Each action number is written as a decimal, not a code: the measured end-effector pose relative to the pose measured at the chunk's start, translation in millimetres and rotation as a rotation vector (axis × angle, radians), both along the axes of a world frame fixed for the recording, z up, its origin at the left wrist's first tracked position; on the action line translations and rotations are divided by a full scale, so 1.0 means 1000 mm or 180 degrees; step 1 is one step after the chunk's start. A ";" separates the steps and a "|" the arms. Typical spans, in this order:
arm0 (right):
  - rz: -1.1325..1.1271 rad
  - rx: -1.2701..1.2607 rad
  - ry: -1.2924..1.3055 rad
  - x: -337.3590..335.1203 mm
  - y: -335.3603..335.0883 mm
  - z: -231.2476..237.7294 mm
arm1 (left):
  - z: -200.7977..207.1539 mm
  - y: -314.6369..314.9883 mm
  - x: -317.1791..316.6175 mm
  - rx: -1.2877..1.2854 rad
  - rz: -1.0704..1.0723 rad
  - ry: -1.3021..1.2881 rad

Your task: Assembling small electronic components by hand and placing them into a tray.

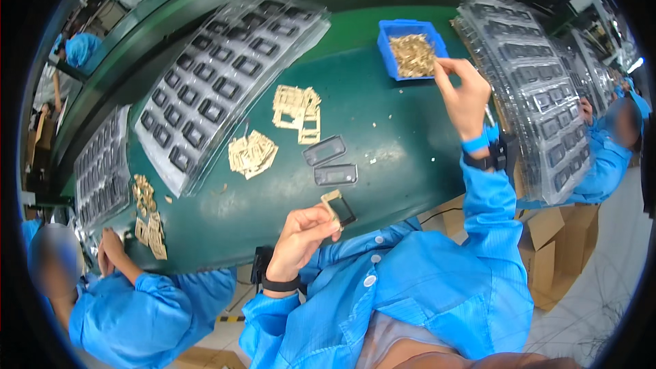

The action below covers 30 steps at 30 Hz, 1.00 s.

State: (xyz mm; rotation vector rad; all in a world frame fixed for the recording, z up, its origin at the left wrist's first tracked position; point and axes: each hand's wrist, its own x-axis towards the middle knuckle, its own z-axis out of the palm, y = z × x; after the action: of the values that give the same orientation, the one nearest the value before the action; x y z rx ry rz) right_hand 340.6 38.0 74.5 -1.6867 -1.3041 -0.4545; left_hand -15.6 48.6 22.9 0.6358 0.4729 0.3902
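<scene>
Above the near edge of the green table, my left hand (301,238) is closed on a small rectangular frame (333,205), part beige and part black, held tilted. My right hand (466,94) is at the near right corner of a blue bin (385,51) heaped with small brass-coloured pieces (411,56). Its thumb and forefinger are pinched together; anything between them is too small to make out. Between my hands lie two dark grey oblong shells (324,151), one nearer me than the other. Beyond them are a loose pile (253,154) and an overlapping stack (295,111) of beige frames.
Clear plastic trays of black frames (222,82) lie at the far left. Another tall tray stack (536,96) borders the right side. Co-workers sit on both sides; one's hands (113,251) rest near beige parts (152,234). Cardboard boxes (557,249) stand below right.
</scene>
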 end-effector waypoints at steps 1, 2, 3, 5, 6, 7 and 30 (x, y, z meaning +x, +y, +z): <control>-0.0082 -0.0136 -0.0286 0.019 0.008 -0.002 | 0.002 0.001 -0.001 0.0051 -0.0038 -0.0036; -0.0206 -0.0421 -0.0367 0.036 0.013 -0.008 | 0.003 0.003 -0.002 -0.0019 -0.0200 -0.0055; -0.0205 -0.0385 -0.0389 0.041 0.017 -0.010 | 0.003 0.004 -0.003 -0.0100 -0.0318 -0.0060; -0.0267 -0.0903 -0.0380 0.050 0.023 -0.010 | 0.006 0.008 0.000 -0.0082 -0.0389 -0.0088; -0.0289 -0.0993 -0.0267 0.049 0.024 -0.010 | 0.006 0.008 -0.002 -0.0129 -0.0468 -0.0095; -0.0249 -0.0993 -0.0266 0.051 0.025 -0.012 | 0.006 0.008 -0.002 -0.0179 -0.0548 -0.0100; 0.3694 -0.2573 0.1588 -0.105 -0.028 -0.012 | 0.015 0.035 0.025 -0.0570 -0.1573 0.0449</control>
State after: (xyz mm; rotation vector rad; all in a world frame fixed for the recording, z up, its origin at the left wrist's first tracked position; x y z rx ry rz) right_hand 235.8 9.9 62.0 -1.1498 -1.8888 1.2160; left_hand 9.3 84.0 37.8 0.5848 0.4612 -0.1648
